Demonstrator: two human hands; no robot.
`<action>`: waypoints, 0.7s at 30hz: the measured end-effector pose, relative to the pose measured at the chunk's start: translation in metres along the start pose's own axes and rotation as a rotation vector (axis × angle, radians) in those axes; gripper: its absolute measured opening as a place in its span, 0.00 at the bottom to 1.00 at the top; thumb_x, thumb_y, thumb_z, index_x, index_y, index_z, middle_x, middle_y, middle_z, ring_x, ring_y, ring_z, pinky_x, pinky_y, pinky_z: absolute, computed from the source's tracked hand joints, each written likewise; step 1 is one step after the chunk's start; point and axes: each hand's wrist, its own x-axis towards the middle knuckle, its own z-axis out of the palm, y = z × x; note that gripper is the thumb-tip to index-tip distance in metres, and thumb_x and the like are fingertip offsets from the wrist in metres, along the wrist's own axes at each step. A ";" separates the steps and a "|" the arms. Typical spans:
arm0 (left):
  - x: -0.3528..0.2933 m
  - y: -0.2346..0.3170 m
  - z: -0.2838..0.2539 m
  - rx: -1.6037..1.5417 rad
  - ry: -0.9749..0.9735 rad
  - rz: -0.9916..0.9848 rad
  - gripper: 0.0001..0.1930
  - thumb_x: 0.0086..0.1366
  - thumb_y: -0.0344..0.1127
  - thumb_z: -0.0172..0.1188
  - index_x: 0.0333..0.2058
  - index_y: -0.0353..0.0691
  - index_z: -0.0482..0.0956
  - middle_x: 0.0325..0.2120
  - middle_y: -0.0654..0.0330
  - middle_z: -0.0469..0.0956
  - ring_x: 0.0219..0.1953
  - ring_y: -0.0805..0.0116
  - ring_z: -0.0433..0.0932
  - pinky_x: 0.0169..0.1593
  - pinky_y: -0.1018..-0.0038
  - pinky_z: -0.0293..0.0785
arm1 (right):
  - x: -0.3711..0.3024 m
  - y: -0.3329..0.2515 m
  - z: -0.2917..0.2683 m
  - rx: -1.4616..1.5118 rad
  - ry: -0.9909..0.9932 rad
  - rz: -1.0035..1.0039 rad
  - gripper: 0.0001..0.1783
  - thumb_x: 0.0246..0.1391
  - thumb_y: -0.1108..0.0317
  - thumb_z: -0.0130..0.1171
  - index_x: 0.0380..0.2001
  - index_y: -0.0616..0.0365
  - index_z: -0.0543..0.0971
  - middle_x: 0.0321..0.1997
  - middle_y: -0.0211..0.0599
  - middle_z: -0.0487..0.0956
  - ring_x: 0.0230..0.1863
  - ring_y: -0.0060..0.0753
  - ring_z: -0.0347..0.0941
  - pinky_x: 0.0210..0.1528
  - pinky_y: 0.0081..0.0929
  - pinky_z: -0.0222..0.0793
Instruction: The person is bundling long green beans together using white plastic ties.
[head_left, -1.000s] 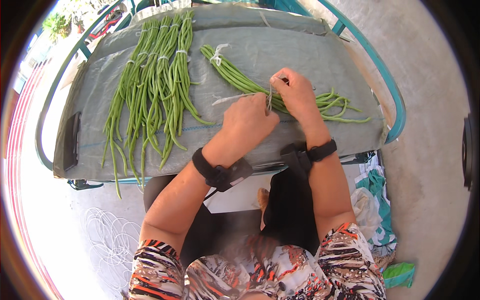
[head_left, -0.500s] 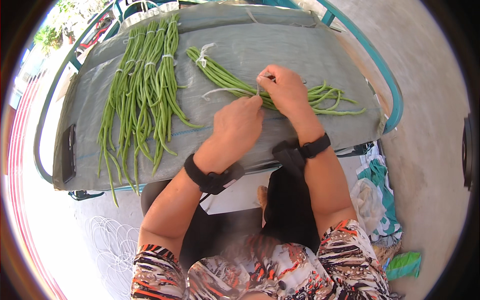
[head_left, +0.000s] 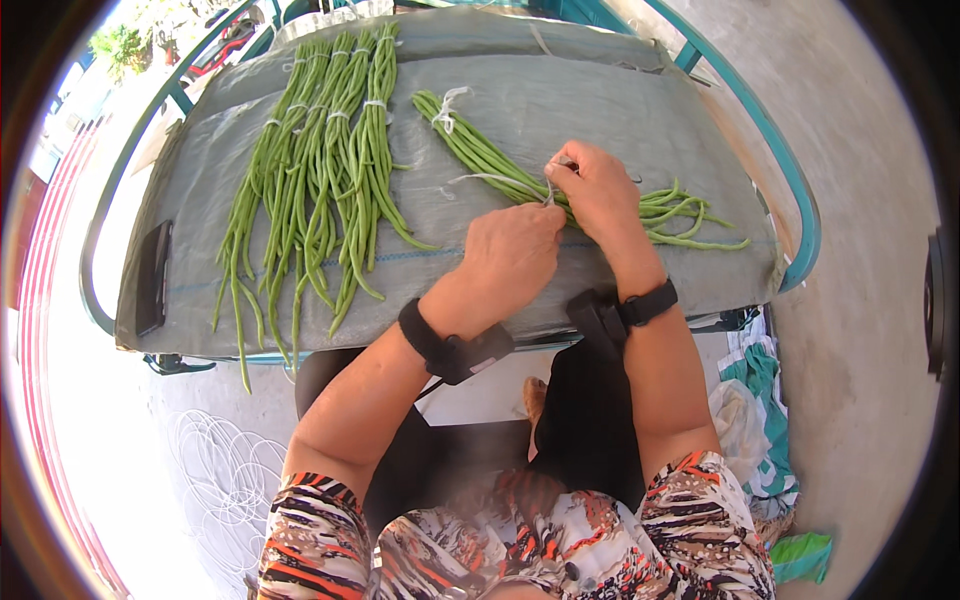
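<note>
A loose bundle of long green beans (head_left: 487,155) lies slantwise on the grey sheet, with a white tie (head_left: 448,108) knotted round its far end. Over the bundle's middle, my left hand (head_left: 512,255) pinches a pale string (head_left: 495,178) with its fingers closed. Just beside and above it, my right hand (head_left: 606,190) is closed on the same string, pulled up short between the two. Something small and dark, mostly hidden, shows within the right fingers; I cannot make out its kind. Bean tips (head_left: 690,215) stick out past the right hand.
Several tied bunches of long beans (head_left: 320,170) lie side by side on the left of the grey sheet (head_left: 580,90). A teal metal rail (head_left: 770,170) curves round it. A dark flat object (head_left: 154,278) rests at the left edge. Coiled white cord (head_left: 225,470) lies on the floor.
The whole view has shifted, so the sheet and beans sit farther right in the picture. Both hands stay over the bundle's middle, still gripping the string.
</note>
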 end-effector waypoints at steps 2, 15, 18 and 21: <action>0.000 0.003 -0.002 0.000 -0.004 -0.031 0.07 0.58 0.36 0.51 0.30 0.38 0.71 0.28 0.53 0.76 0.33 0.50 0.75 0.34 0.56 0.69 | 0.001 0.001 -0.002 0.019 -0.033 -0.024 0.11 0.48 0.58 0.55 0.29 0.54 0.76 0.30 0.37 0.77 0.35 0.43 0.73 0.35 0.37 0.66; -0.020 0.004 -0.031 -0.171 -0.209 -0.046 0.17 0.56 0.46 0.57 0.26 0.36 0.73 0.23 0.52 0.76 0.30 0.50 0.75 0.33 0.59 0.69 | -0.010 -0.036 -0.004 -0.100 -0.095 -0.219 0.24 0.42 0.50 0.62 0.39 0.54 0.76 0.39 0.39 0.76 0.39 0.41 0.73 0.40 0.36 0.68; -0.029 0.012 -0.049 -0.219 -0.294 -0.027 0.16 0.57 0.45 0.57 0.26 0.36 0.73 0.24 0.51 0.76 0.30 0.50 0.75 0.33 0.60 0.67 | -0.003 -0.025 0.008 -0.296 -0.050 -0.309 0.27 0.42 0.48 0.62 0.42 0.54 0.76 0.40 0.38 0.77 0.42 0.42 0.73 0.41 0.37 0.67; -0.036 0.013 -0.057 -0.248 -0.351 -0.022 0.15 0.57 0.44 0.56 0.27 0.36 0.73 0.24 0.50 0.76 0.30 0.50 0.74 0.33 0.60 0.66 | -0.001 -0.028 0.010 -0.284 -0.125 -0.268 0.26 0.41 0.49 0.62 0.41 0.54 0.76 0.41 0.39 0.77 0.44 0.42 0.72 0.41 0.38 0.67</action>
